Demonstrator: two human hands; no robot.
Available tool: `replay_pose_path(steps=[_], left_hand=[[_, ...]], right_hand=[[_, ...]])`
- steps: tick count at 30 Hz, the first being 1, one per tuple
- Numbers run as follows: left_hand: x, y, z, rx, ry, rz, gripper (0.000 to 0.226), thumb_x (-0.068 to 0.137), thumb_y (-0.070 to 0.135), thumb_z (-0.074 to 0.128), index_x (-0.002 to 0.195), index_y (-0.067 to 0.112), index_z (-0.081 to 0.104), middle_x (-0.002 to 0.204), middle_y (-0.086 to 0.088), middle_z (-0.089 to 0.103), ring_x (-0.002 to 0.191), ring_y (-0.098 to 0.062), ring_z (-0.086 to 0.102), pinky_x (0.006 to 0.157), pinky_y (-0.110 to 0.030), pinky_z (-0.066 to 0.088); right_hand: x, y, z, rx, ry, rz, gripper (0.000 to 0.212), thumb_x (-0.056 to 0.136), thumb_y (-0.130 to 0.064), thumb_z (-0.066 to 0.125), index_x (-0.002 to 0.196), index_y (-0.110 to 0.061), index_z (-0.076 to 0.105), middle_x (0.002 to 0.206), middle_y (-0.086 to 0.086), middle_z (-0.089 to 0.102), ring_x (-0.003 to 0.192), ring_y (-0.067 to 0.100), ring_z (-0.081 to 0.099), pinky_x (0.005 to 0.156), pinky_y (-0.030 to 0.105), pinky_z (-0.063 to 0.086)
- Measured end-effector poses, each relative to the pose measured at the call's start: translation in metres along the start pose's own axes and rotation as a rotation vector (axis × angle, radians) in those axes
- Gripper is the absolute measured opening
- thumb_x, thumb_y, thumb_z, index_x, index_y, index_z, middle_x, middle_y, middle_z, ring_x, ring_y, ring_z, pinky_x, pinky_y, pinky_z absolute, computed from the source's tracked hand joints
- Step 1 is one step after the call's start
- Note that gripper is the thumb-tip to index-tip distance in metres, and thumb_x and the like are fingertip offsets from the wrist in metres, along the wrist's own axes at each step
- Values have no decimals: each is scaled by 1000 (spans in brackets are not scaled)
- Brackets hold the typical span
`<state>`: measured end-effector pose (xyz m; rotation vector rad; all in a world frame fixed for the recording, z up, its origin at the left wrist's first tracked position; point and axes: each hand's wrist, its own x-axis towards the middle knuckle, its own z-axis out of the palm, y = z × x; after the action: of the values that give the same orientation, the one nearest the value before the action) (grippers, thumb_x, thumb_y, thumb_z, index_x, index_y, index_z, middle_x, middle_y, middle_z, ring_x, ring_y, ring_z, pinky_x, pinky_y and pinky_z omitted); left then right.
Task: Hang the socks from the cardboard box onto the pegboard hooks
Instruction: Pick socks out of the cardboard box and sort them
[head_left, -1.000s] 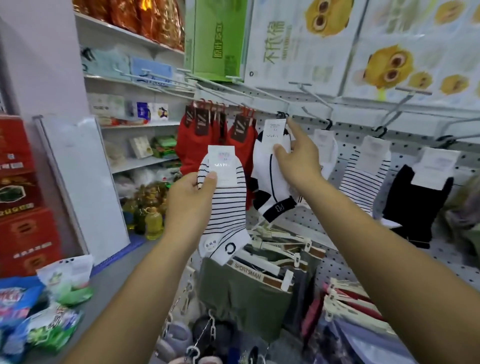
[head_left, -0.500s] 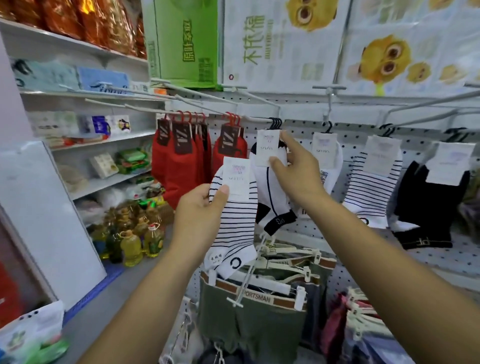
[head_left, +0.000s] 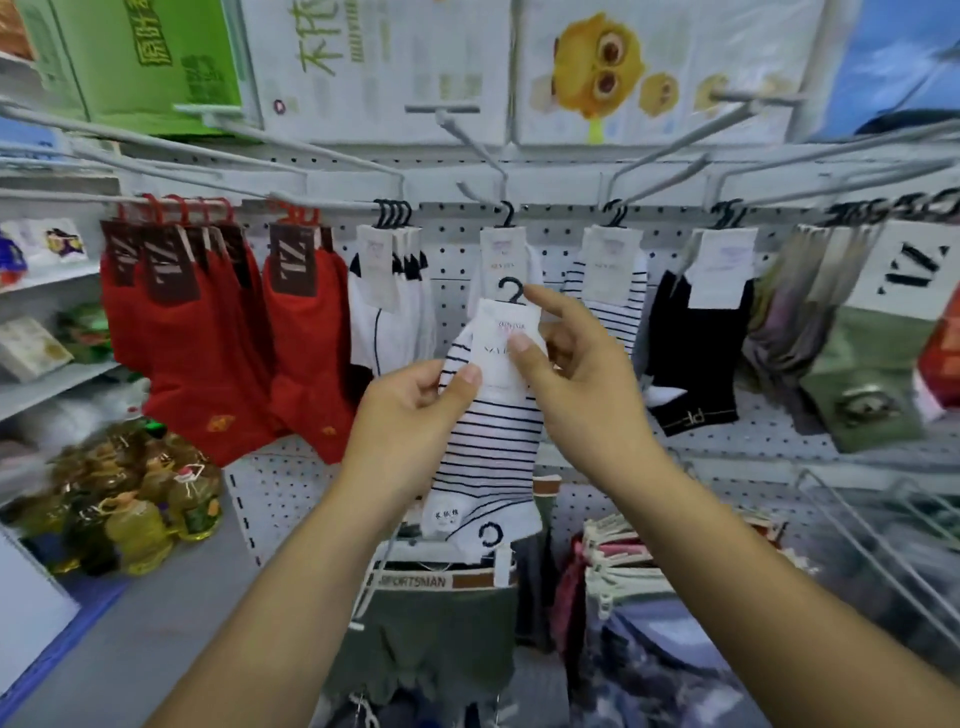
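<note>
Pinching striped sock (head_left: 491, 447), left hand (head_left: 415, 410) at edge, right hand (head_left: 576, 379) on card (head_left: 497, 325)

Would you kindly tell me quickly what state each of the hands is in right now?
Left hand: closed, pinching the striped sock at its left edge.
Right hand: closed, thumb pinching the same sock's paper label, index finger raised.

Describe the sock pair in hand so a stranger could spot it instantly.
Start at the middle of the white pegboard hung with socks. There the left hand and right hand hold a black-striped white sock pair. Unlike the hanging striped pair nearby, its hook is on no peg.
</note>
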<state>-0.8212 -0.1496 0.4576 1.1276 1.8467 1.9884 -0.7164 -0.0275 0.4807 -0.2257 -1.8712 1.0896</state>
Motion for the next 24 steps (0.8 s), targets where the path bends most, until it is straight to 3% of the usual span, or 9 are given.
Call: replay_pose_path(steps=[3,6,9,11,14,16,19,22,24], left_hand=[[7,6,26,75,44,99,9,96,32,70,98,26,77,90,8,80,86,-9,76,77,-27,62],[24,18,45,122,211,177,27,93,34,74,117,25,65,108,15,71,97,5,67,87,-15,54],[49,35,55,135,338,273,48,92,35,75,132,24,52,127,15,58,114,1,59,91,-10,44],[64,45,59,136,399,310,58,90,37,76,139,22,48,132,11,55,123,-5,54,96,-17,42],[78,55,63,141,427,358,56,87,36,79,135,27,51,134,11,56,125,-6,53,98,-22,42],[83,59,65,150,416,380,45,87,32,79,126,29,57,132,11,60,123,-4,55,99,-23,43],[83,63,64,165,391,384,35,87,28,80,117,28,62,126,13,65,117,2,58,91,-16,41],[78,65,62,197,387,368,35,88,28,80,118,28,63,126,14,65,119,-1,59,89,-15,42],[75,67,61,228,370,354,36,89,27,79,120,28,62,127,14,64,119,-2,60,90,-19,45]], right_hand=[[-2,8,-34,-39,62,-37,38,101,-20,61,137,-30,58,88,-3,67,80,6,64,70,19,53],[5,19,-66,-129,165,-60,40,101,-24,61,141,-29,56,90,-16,60,82,-4,59,72,9,45],[21,25,-90,-210,204,-57,42,102,-31,58,144,-35,52,106,-16,54,88,-13,51,75,0,40],[35,25,-99,-244,198,-63,42,103,-30,57,145,-35,51,114,-12,53,93,-21,49,78,2,39],[57,23,-105,-262,185,-104,44,104,-26,55,147,-29,49,114,-4,61,102,6,58,76,10,41],[70,22,-106,-255,168,-136,44,104,-23,55,148,-27,48,134,1,63,122,15,57,77,-1,40],[83,19,-103,-251,137,-188,44,104,-21,55,147,-24,50,140,0,60,127,13,54,93,6,42],[91,22,-97,-238,108,-206,45,104,-19,55,148,-24,49,116,-7,66,102,3,56,87,2,40],[92,28,-94,-234,88,-183,46,104,-20,55,149,-24,48,126,-5,65,115,5,55,93,6,38]])
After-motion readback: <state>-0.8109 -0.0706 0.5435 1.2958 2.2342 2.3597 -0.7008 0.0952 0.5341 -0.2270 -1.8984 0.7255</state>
